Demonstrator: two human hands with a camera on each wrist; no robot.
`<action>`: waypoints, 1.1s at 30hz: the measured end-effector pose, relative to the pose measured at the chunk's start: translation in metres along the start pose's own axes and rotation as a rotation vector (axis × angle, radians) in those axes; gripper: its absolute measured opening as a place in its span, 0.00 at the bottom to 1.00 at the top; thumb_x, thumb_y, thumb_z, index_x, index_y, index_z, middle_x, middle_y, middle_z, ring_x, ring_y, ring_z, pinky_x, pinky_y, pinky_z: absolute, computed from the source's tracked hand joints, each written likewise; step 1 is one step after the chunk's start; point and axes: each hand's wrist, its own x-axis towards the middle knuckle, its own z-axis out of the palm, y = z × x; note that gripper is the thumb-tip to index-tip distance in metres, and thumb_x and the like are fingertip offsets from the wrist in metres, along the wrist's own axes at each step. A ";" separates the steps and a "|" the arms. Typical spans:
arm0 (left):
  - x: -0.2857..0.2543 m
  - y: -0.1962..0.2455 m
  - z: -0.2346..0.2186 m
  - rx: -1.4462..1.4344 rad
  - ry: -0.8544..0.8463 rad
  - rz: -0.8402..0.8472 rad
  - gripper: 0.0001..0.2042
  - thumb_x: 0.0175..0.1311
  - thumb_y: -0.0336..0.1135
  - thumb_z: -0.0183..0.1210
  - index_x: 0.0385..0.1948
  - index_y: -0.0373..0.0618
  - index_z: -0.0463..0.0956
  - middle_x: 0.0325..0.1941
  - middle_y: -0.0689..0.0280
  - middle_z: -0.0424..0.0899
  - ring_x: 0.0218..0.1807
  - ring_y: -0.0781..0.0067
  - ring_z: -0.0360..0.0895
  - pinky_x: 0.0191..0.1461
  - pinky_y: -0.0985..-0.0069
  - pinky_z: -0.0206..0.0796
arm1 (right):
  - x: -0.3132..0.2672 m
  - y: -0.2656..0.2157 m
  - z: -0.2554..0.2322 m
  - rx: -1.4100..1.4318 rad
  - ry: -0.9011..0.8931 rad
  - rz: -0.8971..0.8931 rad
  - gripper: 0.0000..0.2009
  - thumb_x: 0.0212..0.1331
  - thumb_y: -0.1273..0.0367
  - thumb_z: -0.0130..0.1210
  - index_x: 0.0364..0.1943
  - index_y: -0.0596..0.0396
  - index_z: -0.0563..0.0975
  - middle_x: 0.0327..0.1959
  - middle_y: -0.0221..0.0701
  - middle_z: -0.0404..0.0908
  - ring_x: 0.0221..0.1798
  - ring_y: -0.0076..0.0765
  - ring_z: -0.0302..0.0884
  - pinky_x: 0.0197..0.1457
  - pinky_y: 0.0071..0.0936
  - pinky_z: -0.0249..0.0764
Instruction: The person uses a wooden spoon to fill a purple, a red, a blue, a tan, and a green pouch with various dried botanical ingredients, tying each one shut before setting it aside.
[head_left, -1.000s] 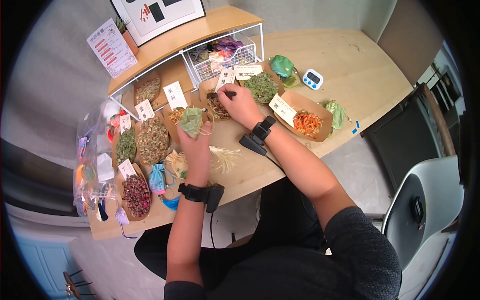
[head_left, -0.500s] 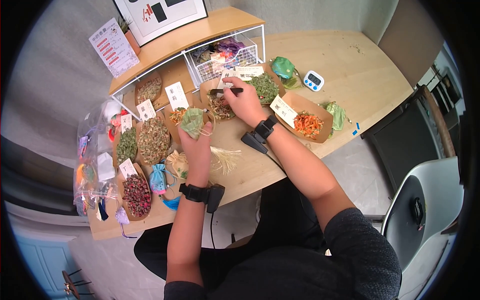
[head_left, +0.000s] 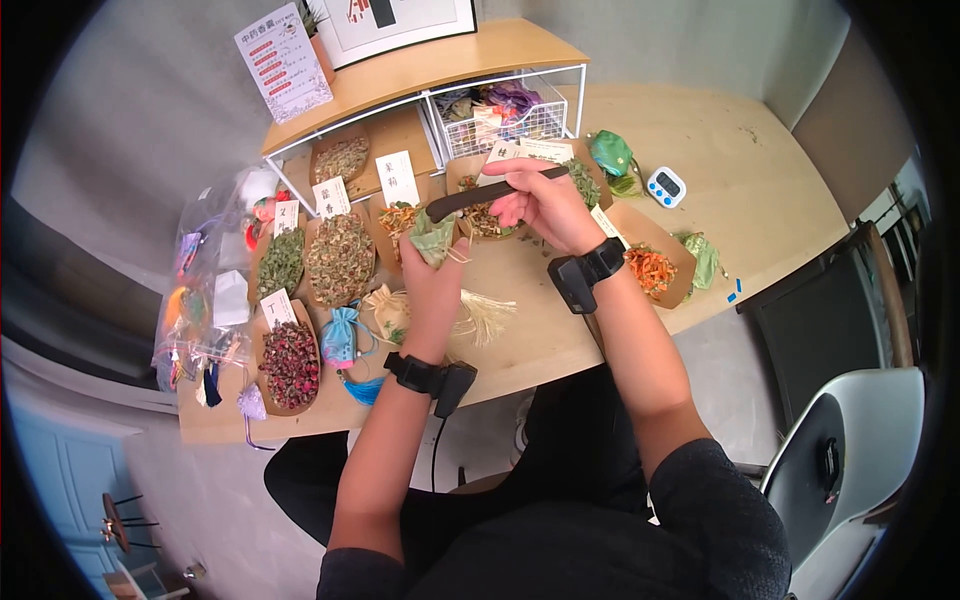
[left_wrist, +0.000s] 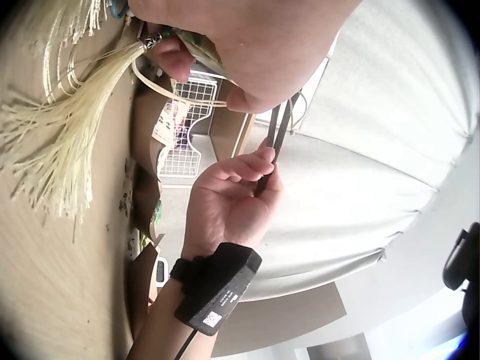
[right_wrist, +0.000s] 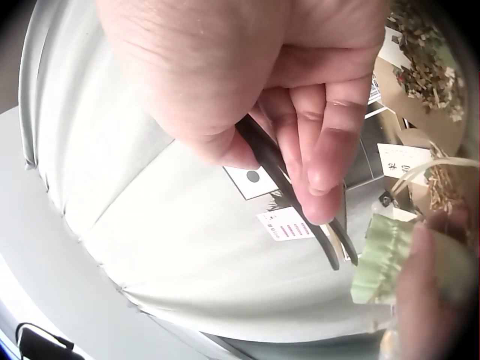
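Note:
My left hand [head_left: 432, 290] holds a small light green drawstring pouch [head_left: 433, 240] upright over the table, its gathered mouth [right_wrist: 381, 259] facing up. A cream cord loops from the pouch, and a cream tassel [head_left: 487, 316] hangs below it. In my right hand [head_left: 552, 208] a pair of dark tongs [head_left: 478, 198] is pinched between thumb and fingers. In the head view the tongs' tips overlap the pouch's mouth; in the right wrist view they stand slightly apart, close beside its ruffled rim. Whether anything is between the tips I cannot tell.
Paper trays of dried herbs with name cards line the table: rosebuds [head_left: 290, 372], pale flowers [head_left: 342, 255], green leaves [head_left: 281, 262], orange petals [head_left: 652, 270]. A blue pouch [head_left: 342, 338] and beige pouch [head_left: 388, 312] lie near the front edge. Behind stand a shelf [head_left: 430, 75] and white timer [head_left: 666, 187].
My right hand has lifted the tongs from the herb tray by the shelf and swung them left to the pouch. The left hand still holds the pouch. The head view has shifted.

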 end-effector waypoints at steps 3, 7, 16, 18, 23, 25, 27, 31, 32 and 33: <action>0.005 -0.012 -0.004 0.075 0.003 0.052 0.26 0.62 0.35 0.69 0.58 0.42 0.66 0.45 0.68 0.77 0.38 0.82 0.75 0.33 0.83 0.70 | 0.004 0.006 -0.007 -0.015 0.084 -0.050 0.15 0.71 0.69 0.47 0.53 0.65 0.77 0.32 0.41 0.86 0.29 0.29 0.83 0.36 0.23 0.80; 0.003 -0.007 -0.002 0.072 0.040 0.089 0.26 0.62 0.36 0.68 0.58 0.42 0.66 0.46 0.68 0.77 0.40 0.81 0.75 0.35 0.83 0.70 | 0.015 0.012 -0.016 -0.152 0.411 -0.153 0.12 0.68 0.67 0.55 0.44 0.63 0.79 0.29 0.37 0.85 0.25 0.26 0.81 0.31 0.21 0.76; -0.001 0.003 -0.001 0.040 0.042 0.014 0.24 0.63 0.33 0.68 0.57 0.40 0.67 0.52 0.65 0.76 0.52 0.75 0.73 0.56 0.74 0.68 | 0.013 0.022 -0.010 -0.924 0.677 -0.334 0.13 0.63 0.62 0.61 0.31 0.60 0.82 0.20 0.33 0.82 0.23 0.32 0.80 0.30 0.30 0.73; -0.003 0.007 0.001 0.057 0.051 -0.003 0.24 0.63 0.33 0.68 0.56 0.40 0.67 0.52 0.65 0.76 0.52 0.75 0.73 0.56 0.74 0.68 | 0.014 0.024 -0.013 -1.029 0.699 -0.313 0.14 0.63 0.61 0.60 0.31 0.59 0.82 0.21 0.36 0.82 0.24 0.39 0.80 0.31 0.34 0.74; -0.002 0.005 0.000 0.017 0.035 -0.002 0.24 0.63 0.32 0.68 0.57 0.40 0.67 0.52 0.65 0.76 0.51 0.76 0.73 0.55 0.75 0.69 | 0.015 0.030 -0.012 -1.069 0.646 -0.259 0.15 0.64 0.59 0.60 0.33 0.60 0.82 0.22 0.37 0.82 0.25 0.37 0.78 0.32 0.33 0.73; -0.002 0.004 0.001 0.012 0.034 -0.004 0.24 0.63 0.32 0.68 0.57 0.40 0.67 0.52 0.65 0.76 0.51 0.76 0.74 0.54 0.75 0.69 | 0.015 0.032 -0.011 -1.084 0.635 -0.245 0.15 0.64 0.59 0.61 0.34 0.61 0.82 0.22 0.37 0.82 0.24 0.34 0.77 0.32 0.32 0.73; -0.002 0.005 0.001 0.009 0.036 -0.001 0.24 0.62 0.32 0.68 0.57 0.40 0.67 0.51 0.65 0.76 0.50 0.76 0.74 0.53 0.76 0.69 | 0.016 0.035 -0.011 -1.080 0.629 -0.239 0.15 0.64 0.59 0.61 0.35 0.60 0.82 0.23 0.38 0.82 0.25 0.36 0.78 0.33 0.32 0.73; 0.002 -0.003 -0.002 0.085 0.029 0.070 0.26 0.63 0.36 0.68 0.58 0.41 0.65 0.46 0.68 0.76 0.39 0.82 0.74 0.36 0.82 0.69 | 0.015 0.036 -0.008 -1.080 0.575 -0.190 0.15 0.64 0.59 0.61 0.35 0.60 0.82 0.24 0.38 0.83 0.25 0.36 0.78 0.34 0.32 0.74; 0.002 -0.002 -0.001 0.078 0.029 0.070 0.26 0.63 0.36 0.68 0.58 0.42 0.65 0.46 0.68 0.76 0.38 0.82 0.74 0.36 0.82 0.69 | 0.017 0.038 -0.010 -1.081 0.559 -0.176 0.15 0.64 0.59 0.60 0.35 0.60 0.82 0.24 0.38 0.83 0.25 0.37 0.78 0.34 0.32 0.74; 0.000 -0.001 0.000 0.071 0.027 0.068 0.25 0.63 0.36 0.68 0.58 0.42 0.65 0.46 0.68 0.76 0.38 0.82 0.74 0.35 0.82 0.69 | 0.017 0.040 -0.011 -1.082 0.545 -0.161 0.15 0.64 0.60 0.60 0.35 0.60 0.82 0.24 0.38 0.83 0.26 0.37 0.79 0.34 0.32 0.74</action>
